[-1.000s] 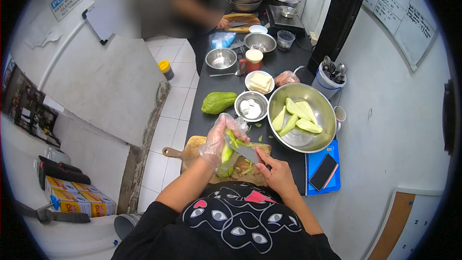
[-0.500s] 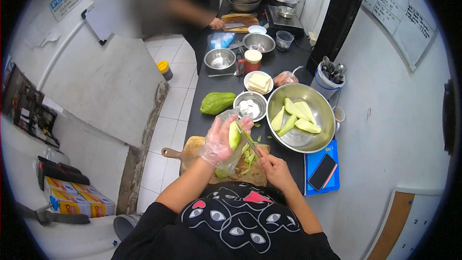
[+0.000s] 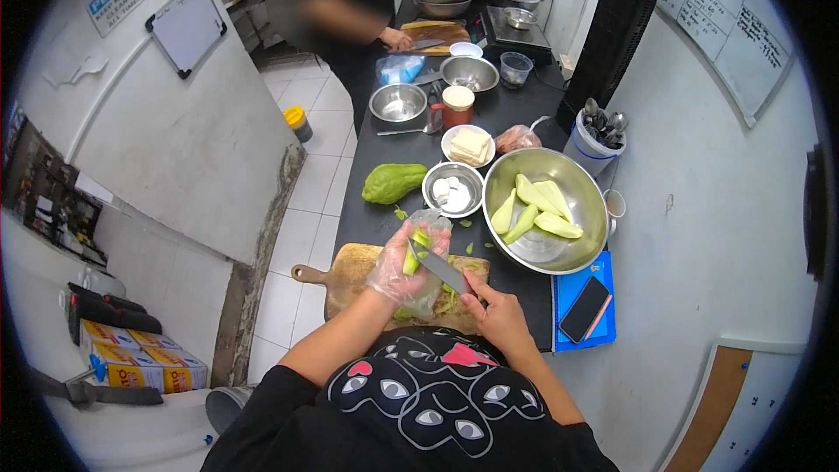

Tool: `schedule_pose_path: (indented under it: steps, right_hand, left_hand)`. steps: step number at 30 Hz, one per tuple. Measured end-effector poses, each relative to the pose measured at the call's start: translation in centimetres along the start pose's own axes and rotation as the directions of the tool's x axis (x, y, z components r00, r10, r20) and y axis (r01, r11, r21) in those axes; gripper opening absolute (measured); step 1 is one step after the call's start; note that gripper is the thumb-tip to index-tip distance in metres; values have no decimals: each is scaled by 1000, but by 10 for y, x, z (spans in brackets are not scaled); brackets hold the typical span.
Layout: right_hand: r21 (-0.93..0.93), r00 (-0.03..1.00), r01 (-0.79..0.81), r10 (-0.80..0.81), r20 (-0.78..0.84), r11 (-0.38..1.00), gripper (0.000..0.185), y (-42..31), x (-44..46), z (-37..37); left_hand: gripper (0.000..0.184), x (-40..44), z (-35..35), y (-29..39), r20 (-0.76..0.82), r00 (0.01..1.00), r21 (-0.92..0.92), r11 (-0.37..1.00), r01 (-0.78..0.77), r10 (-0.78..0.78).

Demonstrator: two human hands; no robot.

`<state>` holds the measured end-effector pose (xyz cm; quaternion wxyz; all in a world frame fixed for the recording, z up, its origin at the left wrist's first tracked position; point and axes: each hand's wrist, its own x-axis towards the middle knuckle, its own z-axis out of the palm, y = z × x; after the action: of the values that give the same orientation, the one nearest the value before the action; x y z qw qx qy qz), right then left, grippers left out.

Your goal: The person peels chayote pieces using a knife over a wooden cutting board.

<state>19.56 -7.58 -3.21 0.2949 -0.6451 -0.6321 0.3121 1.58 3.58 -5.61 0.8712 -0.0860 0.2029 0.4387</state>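
My left hand (image 3: 391, 267), in a clear plastic glove, is wrapped round a pale green chayote piece (image 3: 411, 262) above the wooden cutting board (image 3: 351, 278). A knife (image 3: 444, 271) is gripped by its handle in my right hand (image 3: 501, 316), its blade laid across the piece. Green peel scraps (image 3: 450, 300) lie on the board, partly hidden by my hands. Just beyond my left hand sits a whole green chayote (image 3: 394, 183). To the right, a large steel bowl (image 3: 544, 253) holds several peeled chayote wedges (image 3: 558, 225).
Behind my hands stand a small bowl with white pieces (image 3: 452, 195), a plate of pale slabs (image 3: 469, 147) and a red jar (image 3: 457, 110). A phone (image 3: 585, 309) rests on a blue folder at right. Another person's hand (image 3: 396, 39) is at a far board.
The knife has swung from edge-on to showing its broad blade over the chayote piece. My left hand has turned the piece slightly. The other person has shifted to the right.
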Motion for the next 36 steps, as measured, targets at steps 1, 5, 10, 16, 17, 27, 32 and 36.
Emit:
schedule_pose_path:
  steps: [1, 5, 10, 16, 17, 27, 32, 36]
  right_hand:
    - [-12, 999, -31, 31, 18, 999, 43, -3, 1, -3]
    - [-101, 999, 13, -16, -36, 995, 44, 1, 3, -6]
    - [-103, 989, 96, -107, -102, 990, 44, -1, 2, -5]
    - [-168, 994, 77, -89, -65, 983, 44, -6, 2, -8]
    - [-166, 994, 76, -88, -66, 983, 44, -6, 2, -7]
    - [-93, 996, 83, -86, -23, 992, 43, -12, 2, -8]
    - [-60, 998, 57, -59, -28, 997, 42, -5, 2, 1]
    - [11, 1000, 24, -24, -6, 1000, 42, -4, 2, 4]
  left_hand:
    - [26, -3, 4, -2, -21, 999, 71, 997, -29, 31]
    - [32, -1, -2, -1, 78, 997, 351, 936, -34, 7]
    - [41, -22, 12, -1, 47, 997, 525, 851, 33, -68]
    - [43, -26, 8, 0, -3, 999, 607, 794, 28, -32]
    - [43, -28, 11, -2, -34, 999, 609, 793, 29, -10]
    - [43, -38, 14, 6, 46, 998, 673, 740, 2, -45]
    - [42, -41, 14, 4, 35, 999, 734, 677, -47, 31]
    - [43, -42, 15, 2, 60, 995, 794, 600, -98, 84]
